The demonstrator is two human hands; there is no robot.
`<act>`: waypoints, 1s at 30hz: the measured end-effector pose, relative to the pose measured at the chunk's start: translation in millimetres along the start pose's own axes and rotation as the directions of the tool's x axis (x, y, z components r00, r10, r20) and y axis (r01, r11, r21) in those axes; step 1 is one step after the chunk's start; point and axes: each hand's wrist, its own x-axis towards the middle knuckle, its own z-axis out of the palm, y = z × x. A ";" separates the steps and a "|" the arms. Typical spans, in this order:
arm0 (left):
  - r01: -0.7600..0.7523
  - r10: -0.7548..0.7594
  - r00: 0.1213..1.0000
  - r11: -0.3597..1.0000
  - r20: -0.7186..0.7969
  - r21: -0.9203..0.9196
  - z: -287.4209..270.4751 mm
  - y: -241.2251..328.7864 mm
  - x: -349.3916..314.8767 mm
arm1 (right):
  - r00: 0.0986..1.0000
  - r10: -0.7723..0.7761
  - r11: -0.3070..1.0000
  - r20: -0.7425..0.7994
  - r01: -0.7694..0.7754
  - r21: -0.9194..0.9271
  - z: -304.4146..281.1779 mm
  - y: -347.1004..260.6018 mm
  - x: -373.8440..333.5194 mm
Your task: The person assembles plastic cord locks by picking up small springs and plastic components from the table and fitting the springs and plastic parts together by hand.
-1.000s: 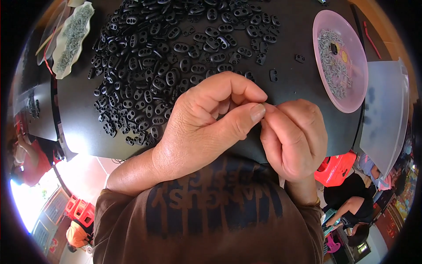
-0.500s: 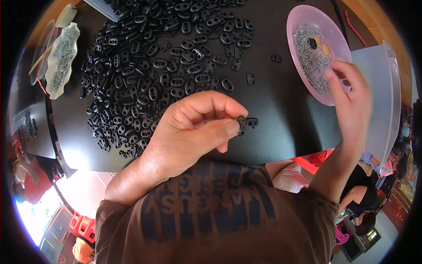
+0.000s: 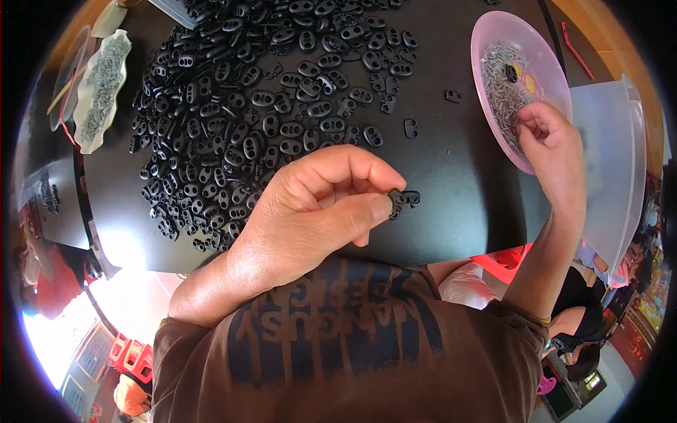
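My left hand (image 3: 321, 204) pinches black cord lock parts (image 3: 407, 199) between thumb and forefinger, above the table near my chest. One piece sticks out past the fingertips; the fingers hide part of the others. Over at the right, my right hand (image 3: 553, 144) dips into a pink oval bowl (image 3: 553, 53). Its thumb and forefinger are pressed together among small silvery metal springs (image 3: 499, 88); whether a spring is between them is too small to see. A large heap of black two-hole cord lock pieces (image 3: 233, 106) spreads beyond my left hand.
Two loose black pieces (image 3: 411, 128) lie between heap and bowl. At the far left stands a pale wavy-edged dish (image 3: 88, 130) of springs. A translucent plastic bin (image 3: 610, 169) is right of the bowl, and a red strip (image 3: 578, 51) lies behind it. Other people sit beyond the table.
My right hand has shifted lower and its fingers have curled in deeper among the springs. The left hand keeps its pinch nearly in place. The whole view has shifted slightly.
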 end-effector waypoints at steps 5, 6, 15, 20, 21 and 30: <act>0.022 -0.022 1.000 1.000 -0.008 0.014 -0.5 1.4 0.2 | 0.999 0.019 0.990 -0.050 -0.012 0.138 0.8 -6.2 -2.3; 0.019 -0.019 1.000 1.000 -0.009 0.010 -1.6 0.9 0.9 | 0.997 0.011 0.983 -0.073 0.002 0.182 1.6 -6.8 -1.6; 0.013 -0.013 1.000 1.000 0.013 -0.013 -0.2 -0.7 1.1 | 0.988 -0.116 0.988 -0.103 0.125 0.088 1.2 -1.5 -3.9; -0.011 0.011 1.000 1.000 -0.003 0.004 0.8 -1.0 0.5 | 0.989 -0.143 0.990 -0.042 0.142 -0.020 1.9 -12.0 -0.6; -0.003 0.003 1.000 1.000 -0.004 -0.005 1.0 -0.9 0.4 | 0.990 -0.142 0.990 -0.011 0.141 -0.023 1.2 -10.6 1.6; 0.017 -0.017 1.000 1.000 0.009 -0.007 -0.3 -0.6 1.2 | 0.991 -0.098 0.979 -0.090 0.112 0.171 3.0 -7.4 -1.6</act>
